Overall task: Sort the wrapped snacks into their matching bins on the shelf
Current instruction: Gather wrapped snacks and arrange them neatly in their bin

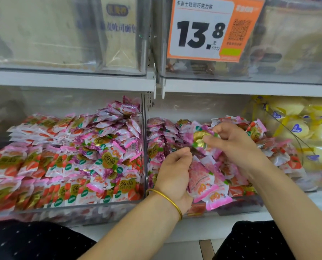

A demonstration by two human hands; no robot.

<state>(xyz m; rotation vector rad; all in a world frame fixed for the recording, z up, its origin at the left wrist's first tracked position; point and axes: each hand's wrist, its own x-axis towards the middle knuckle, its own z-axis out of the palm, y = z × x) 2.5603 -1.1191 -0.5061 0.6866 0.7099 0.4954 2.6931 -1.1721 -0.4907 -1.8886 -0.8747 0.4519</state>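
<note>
Right hand (237,145) pinches a small purple-and-gold foil-wrapped snack (203,139) betw. thumb and fingertips, above the heap in the middle clear plastic bin (240,207). Wrapper is shiny, w/ a round gold print facing the camera, green spots and crimped pink-purple ends. Its long axis is tilted, upper left to lower right.

Left hand (175,175), fingers curled, grips a bunch of pale pink wrapped snacks (205,184) at the bin's front. They are pillow packs w/ orange lettering and bright pink sealed ends. They fan down and to the right, and their lower ends stick out over the bin's front wall. A thin gold bangle (167,199) sits on that wrist.

The bin under the hands holds mixed packs: purple ones at left and rear, strawberry-print ones at right. A clear divider wall (144,147) splits it from the left clear plastic bin (62,211), which is heaped w/ strawberry-print and purple packs and piled highest at the rear beside the divider. Right of the hands, a bin of yellow wrapped snacks (297,128) w/ blue heart labels.

Room to move – an open gap betw. the heap tops and the white shelf board (72,81) overhead, and both forearms come in over the front edge. An orange-and-white price tag (203,29) reading 13.8 hangs on the upper tier.
</note>
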